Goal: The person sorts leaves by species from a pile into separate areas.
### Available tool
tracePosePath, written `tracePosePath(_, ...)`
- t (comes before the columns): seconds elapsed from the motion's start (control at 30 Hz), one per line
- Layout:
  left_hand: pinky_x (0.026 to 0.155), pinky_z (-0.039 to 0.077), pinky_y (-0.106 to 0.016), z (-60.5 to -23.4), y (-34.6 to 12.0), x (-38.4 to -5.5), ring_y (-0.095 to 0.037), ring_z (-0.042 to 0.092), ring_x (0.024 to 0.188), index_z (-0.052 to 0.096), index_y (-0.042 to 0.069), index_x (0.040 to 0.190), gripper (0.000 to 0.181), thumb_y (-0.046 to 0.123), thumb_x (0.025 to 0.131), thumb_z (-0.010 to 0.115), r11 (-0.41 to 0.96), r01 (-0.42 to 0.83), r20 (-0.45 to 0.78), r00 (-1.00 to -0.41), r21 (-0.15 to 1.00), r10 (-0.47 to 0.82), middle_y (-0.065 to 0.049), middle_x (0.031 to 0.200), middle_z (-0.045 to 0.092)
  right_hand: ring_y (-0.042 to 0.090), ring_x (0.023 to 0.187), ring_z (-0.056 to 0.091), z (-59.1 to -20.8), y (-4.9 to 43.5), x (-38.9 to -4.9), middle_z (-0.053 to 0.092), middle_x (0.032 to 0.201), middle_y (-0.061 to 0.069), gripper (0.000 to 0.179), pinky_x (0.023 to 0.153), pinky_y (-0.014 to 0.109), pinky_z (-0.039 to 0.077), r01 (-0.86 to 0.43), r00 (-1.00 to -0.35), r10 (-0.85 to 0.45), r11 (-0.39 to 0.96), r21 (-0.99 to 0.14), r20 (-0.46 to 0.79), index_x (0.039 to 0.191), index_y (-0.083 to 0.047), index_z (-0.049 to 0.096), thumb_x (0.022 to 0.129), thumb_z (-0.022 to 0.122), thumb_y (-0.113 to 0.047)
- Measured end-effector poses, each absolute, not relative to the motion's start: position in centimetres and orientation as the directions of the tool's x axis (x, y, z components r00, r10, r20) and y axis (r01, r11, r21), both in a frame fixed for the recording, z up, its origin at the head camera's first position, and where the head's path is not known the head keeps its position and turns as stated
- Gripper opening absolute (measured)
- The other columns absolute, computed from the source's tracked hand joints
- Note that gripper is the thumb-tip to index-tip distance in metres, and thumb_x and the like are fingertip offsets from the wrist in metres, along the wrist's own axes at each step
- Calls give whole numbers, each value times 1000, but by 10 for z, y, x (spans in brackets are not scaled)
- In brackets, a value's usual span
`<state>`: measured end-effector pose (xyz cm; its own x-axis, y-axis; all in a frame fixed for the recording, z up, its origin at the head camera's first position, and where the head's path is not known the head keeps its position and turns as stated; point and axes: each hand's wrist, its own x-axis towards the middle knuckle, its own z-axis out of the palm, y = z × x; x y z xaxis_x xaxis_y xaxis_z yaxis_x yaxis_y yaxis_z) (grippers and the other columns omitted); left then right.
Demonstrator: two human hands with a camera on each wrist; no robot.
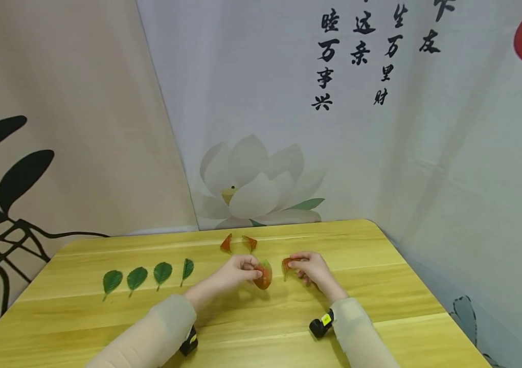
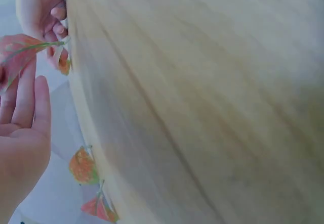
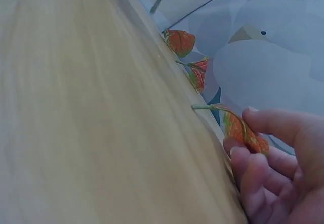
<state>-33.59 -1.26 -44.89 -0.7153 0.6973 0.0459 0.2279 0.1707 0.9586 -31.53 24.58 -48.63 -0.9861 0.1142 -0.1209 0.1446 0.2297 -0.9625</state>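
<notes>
Between thumb and fingers my left hand (image 1: 241,269) pinches a red-orange leaf (image 1: 264,276) with a greenish tip, held above the table near its middle. To the right, my right hand (image 1: 312,267) pinches another red-orange leaf (image 1: 287,266); the right wrist view shows this curled leaf (image 3: 244,132) with its short stem pointing left. Two more red leaves, one (image 1: 226,244) beside the other (image 1: 250,243), lie on the table beyond my left hand. Green leaves (image 1: 137,278) with stems lie in a row on the left part of the table.
The wooden table (image 1: 251,342) has a rounded far right corner. Behind it hangs a pale cloth (image 1: 261,102) printed with a lotus and dark characters. Black cameras, one (image 1: 321,325) at my right wrist and one (image 1: 189,341) at my left, sit under the sleeves.
</notes>
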Motion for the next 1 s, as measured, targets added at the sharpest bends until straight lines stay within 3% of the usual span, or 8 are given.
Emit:
tracePosePath(0.1,78,54,-52,-447,-12,-338,-14,63,76,62,-6,104,17,8,94,64,142,205,51,-720,968,692,-3,82,63,14,53,50,-488,248,-316,66,84,6,31,41,25,40,143,-987,100,219,-965,-123,114,-3,68,86,73,-13)
tracePosePath(0.57,73,54,-54,-447,-8,-343,-17,62,72,60,-6,110,21,7,95,62,139,205,61,-740,969,670,-5,83,60,13,57,52,-490,251,-315,68,87,7,30,43,24,44,152,-988,64,205,-967,-142,114,-1,67,86,73,-12)
tracePosePath(1.0,77,53,-55,-434,13,-360,-17,64,73,60,-5,115,25,9,95,63,154,210,72,-784,966,617,-8,89,62,13,56,52,-492,253,-315,66,83,7,29,43,24,46,133,-991,60,210,-969,-123,113,-1,68,86,73,-12)
